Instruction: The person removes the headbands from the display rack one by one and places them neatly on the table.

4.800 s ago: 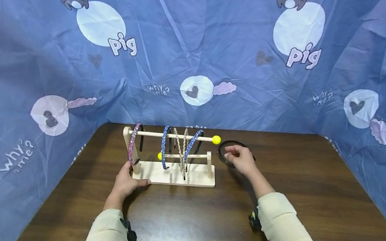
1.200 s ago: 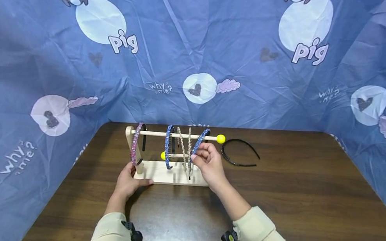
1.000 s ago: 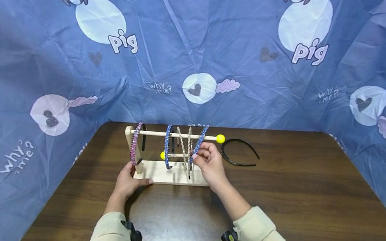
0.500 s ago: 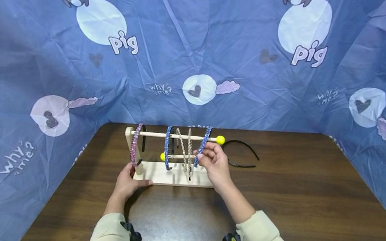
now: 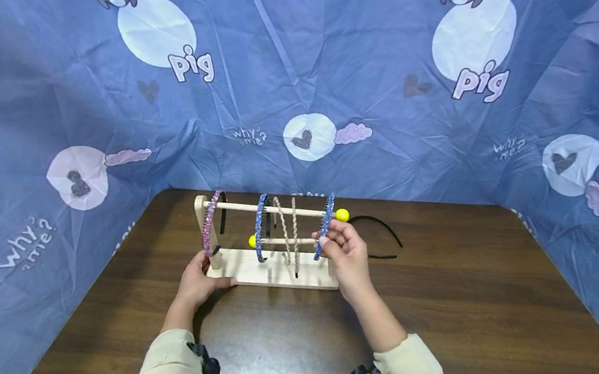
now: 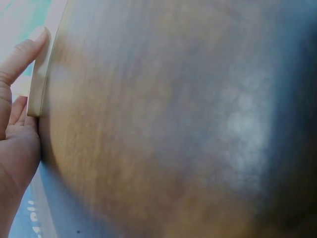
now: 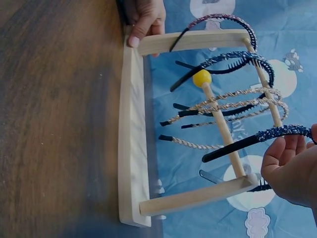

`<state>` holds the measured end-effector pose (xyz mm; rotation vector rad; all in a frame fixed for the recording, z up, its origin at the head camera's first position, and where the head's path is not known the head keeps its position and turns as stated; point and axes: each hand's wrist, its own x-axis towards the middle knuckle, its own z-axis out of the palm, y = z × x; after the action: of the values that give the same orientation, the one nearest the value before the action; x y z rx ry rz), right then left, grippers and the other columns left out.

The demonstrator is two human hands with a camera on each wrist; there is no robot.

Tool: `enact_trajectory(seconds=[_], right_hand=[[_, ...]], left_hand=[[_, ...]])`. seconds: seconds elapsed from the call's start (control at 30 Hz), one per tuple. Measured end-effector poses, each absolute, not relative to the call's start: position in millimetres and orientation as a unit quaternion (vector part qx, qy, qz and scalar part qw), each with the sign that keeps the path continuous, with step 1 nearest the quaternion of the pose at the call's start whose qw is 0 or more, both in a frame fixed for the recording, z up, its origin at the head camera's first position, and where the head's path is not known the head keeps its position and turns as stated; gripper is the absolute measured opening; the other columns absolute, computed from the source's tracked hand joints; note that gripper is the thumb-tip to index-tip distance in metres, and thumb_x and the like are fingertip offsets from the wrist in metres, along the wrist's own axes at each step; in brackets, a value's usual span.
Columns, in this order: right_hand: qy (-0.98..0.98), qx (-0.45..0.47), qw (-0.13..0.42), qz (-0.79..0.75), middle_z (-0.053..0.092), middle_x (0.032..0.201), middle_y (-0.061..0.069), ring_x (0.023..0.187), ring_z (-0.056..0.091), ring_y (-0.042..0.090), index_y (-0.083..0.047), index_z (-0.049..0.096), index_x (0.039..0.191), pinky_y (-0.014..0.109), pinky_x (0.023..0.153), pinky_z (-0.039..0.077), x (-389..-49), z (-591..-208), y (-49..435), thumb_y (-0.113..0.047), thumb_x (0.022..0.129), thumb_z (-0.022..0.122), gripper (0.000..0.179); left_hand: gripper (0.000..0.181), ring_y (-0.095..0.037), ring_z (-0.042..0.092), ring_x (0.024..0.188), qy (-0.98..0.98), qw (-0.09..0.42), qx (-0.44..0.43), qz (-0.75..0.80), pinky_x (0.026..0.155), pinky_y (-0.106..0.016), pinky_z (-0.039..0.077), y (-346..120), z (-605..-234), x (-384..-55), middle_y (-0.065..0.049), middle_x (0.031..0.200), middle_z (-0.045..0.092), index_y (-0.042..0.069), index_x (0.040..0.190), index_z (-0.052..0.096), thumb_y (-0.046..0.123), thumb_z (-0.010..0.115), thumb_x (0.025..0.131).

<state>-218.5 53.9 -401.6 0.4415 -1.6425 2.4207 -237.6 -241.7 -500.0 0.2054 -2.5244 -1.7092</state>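
A wooden headband stand [image 5: 252, 272] has two rods, each ending in a yellow ball. My right hand [image 5: 351, 261] pinches a blue glittery headband [image 5: 328, 211] near the upper rod's ball end. In the right wrist view, black tips of this headband [image 7: 230, 148] point toward the base. My left hand [image 5: 196, 283] holds the base's left end, thumb along the front edge; the left wrist view shows that thumb [image 6: 22, 57] on the wood. Also hanging on the upper rod are a pink glittery headband [image 5: 209, 226], another blue one [image 5: 258, 231] and two beige braided ones [image 5: 295, 229].
A black headband [image 5: 383, 223] lies on the brown table [image 5: 457, 301] behind my right hand, partly hidden. Blue cloth [image 5: 243, 96] printed with pigs encloses the table at the back and sides.
My right hand went from the black headband to the right-hand blue headband, then slid it right along the upper rod, straightening it. My left hand stays on the base.
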Motion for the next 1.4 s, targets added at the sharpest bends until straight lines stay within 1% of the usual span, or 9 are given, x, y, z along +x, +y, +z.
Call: enact_trajectory(seconds=[0.17, 0.3, 0.5, 0.8, 1.0, 1.2, 1.4], right_hand=[[-0.538, 0.139, 0.099, 0.826, 0.062, 0.088, 0.009, 0.079, 0.064, 0.019, 0.01, 0.05, 0.11, 0.023, 0.064, 0.051, -216, -394, 59, 0.013, 0.084, 0.05, 0.026], [-0.527, 0.136, 0.101, 0.833, 0.063, 0.087, 0.009, 0.079, 0.064, 0.018, 0.005, 0.052, 0.107, 0.022, 0.062, 0.051, -215, -390, 62, 0.013, 0.084, 0.05, 0.025], [-0.507, 0.131, 0.103, 0.845, 0.062, 0.086, 0.007, 0.08, 0.063, 0.016, -0.002, 0.055, 0.104, 0.021, 0.061, 0.049, -215, -386, 66, 0.014, 0.083, 0.049, 0.027], [-0.485, 0.15, 0.112, 0.854, 0.062, 0.084, 0.009, 0.075, 0.062, 0.017, 0.004, 0.055, 0.106, 0.023, 0.061, 0.05, -215, -378, 73, 0.015, 0.084, 0.048, 0.025], [-0.475, 0.163, 0.111, 0.857, 0.062, 0.086, 0.008, 0.077, 0.062, 0.018, -0.003, 0.058, 0.103, 0.024, 0.065, 0.051, -215, -369, 77, 0.014, 0.084, 0.047, 0.028], [-0.466, 0.173, 0.119, 0.86, 0.063, 0.086, 0.008, 0.075, 0.062, 0.017, -0.004, 0.059, 0.103, 0.024, 0.065, 0.051, -215, -363, 82, 0.015, 0.084, 0.046, 0.03], [-0.45, 0.177, 0.124, 0.866, 0.063, 0.089, 0.01, 0.078, 0.063, 0.018, -0.006, 0.06, 0.102, 0.025, 0.067, 0.052, -215, -361, 88, 0.015, 0.084, 0.045, 0.031]], left_hand=[[0.081, -0.032, 0.043, 0.12, -0.825, 0.044, 0.062, -0.56, 0.103, -0.041, 0.03, -241, -498, -237, -0.024, 0.129, 0.048, -0.003, 0.128, 0.044, -0.001, 0.085, 0.058], [0.079, -0.032, 0.044, 0.119, -0.823, 0.044, 0.058, -0.563, 0.103, -0.04, 0.03, -241, -497, -238, -0.024, 0.128, 0.049, -0.004, 0.127, 0.044, -0.001, 0.084, 0.059], [0.079, -0.032, 0.044, 0.119, -0.826, 0.048, 0.056, -0.559, 0.103, -0.039, 0.03, -243, -495, -238, -0.024, 0.127, 0.05, -0.004, 0.127, 0.043, -0.002, 0.083, 0.059], [0.08, -0.033, 0.043, 0.12, -0.827, 0.046, 0.057, -0.558, 0.102, -0.04, 0.03, -241, -495, -236, -0.025, 0.128, 0.049, -0.003, 0.128, 0.043, -0.003, 0.083, 0.059], [0.079, -0.032, 0.045, 0.118, -0.829, 0.046, 0.061, -0.554, 0.102, -0.04, 0.031, -241, -497, -236, -0.025, 0.127, 0.05, -0.003, 0.128, 0.043, -0.003, 0.083, 0.059], [0.079, -0.033, 0.045, 0.118, -0.827, 0.046, 0.058, -0.557, 0.102, -0.04, 0.031, -241, -498, -237, -0.025, 0.128, 0.049, -0.003, 0.127, 0.043, -0.002, 0.083, 0.06], [0.079, -0.032, 0.044, 0.119, -0.823, 0.042, 0.059, -0.563, 0.103, -0.04, 0.03, -240, -497, -236, -0.025, 0.129, 0.048, -0.003, 0.128, 0.043, -0.001, 0.083, 0.06]])
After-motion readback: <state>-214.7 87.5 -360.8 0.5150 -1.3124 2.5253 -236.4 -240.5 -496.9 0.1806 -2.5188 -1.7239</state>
